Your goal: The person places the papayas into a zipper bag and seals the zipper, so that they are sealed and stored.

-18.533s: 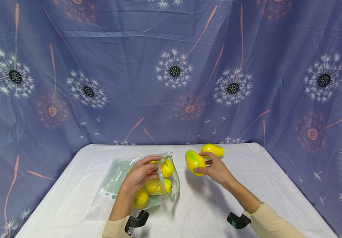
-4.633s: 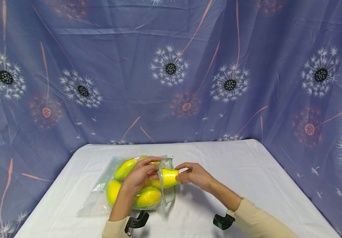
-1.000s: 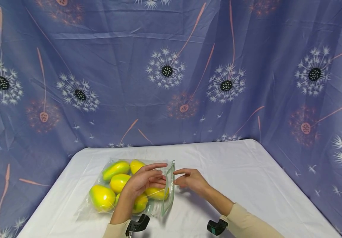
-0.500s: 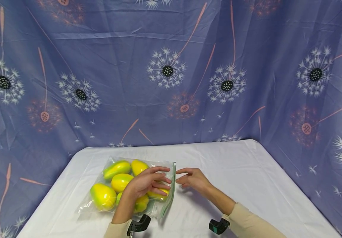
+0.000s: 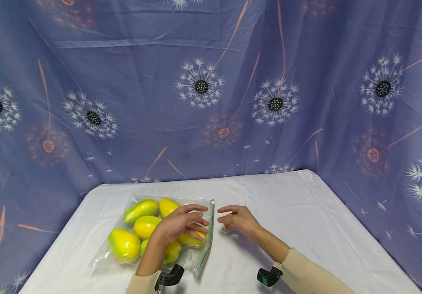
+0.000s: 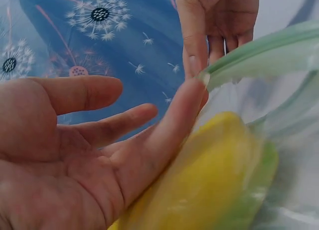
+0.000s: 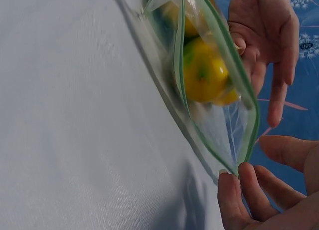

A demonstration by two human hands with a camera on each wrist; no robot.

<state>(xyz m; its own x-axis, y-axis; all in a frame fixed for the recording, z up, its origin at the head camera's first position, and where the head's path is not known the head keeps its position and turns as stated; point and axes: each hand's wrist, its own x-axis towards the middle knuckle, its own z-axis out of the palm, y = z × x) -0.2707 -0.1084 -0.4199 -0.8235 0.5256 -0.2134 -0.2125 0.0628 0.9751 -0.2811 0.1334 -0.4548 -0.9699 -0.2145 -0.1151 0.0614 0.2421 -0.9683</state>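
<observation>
A clear zip bag [image 5: 209, 232] with a green zip strip lies on the white table, holding several yellow-green, mango-like fruits [image 5: 124, 245]. Over the bag's right part, my left hand [image 5: 178, 223] hangs with fingers spread, partly covering the fruits in the head view. My right hand [image 5: 239, 220] hovers just right of the zip edge, fingers loosely bent and holding nothing. In the right wrist view, the bag's mouth [image 7: 254, 115] gapes a little, with a fruit [image 7: 204, 73] inside and the right fingertips [image 7: 232, 190] right at the mouth's corner.
White cloth covers the table [image 5: 277, 216], whose back edge meets a blue curtain [image 5: 152, 102] printed with dandelions. Each forearm wears a beige sleeve and a black wrist device, such as the right one [image 5: 269, 277].
Earlier, my right hand held one fruit while another lay on the table; then it pushed a fruit into the bag. My left hand has let go of the bag's rim, and the mouth has flattened.
</observation>
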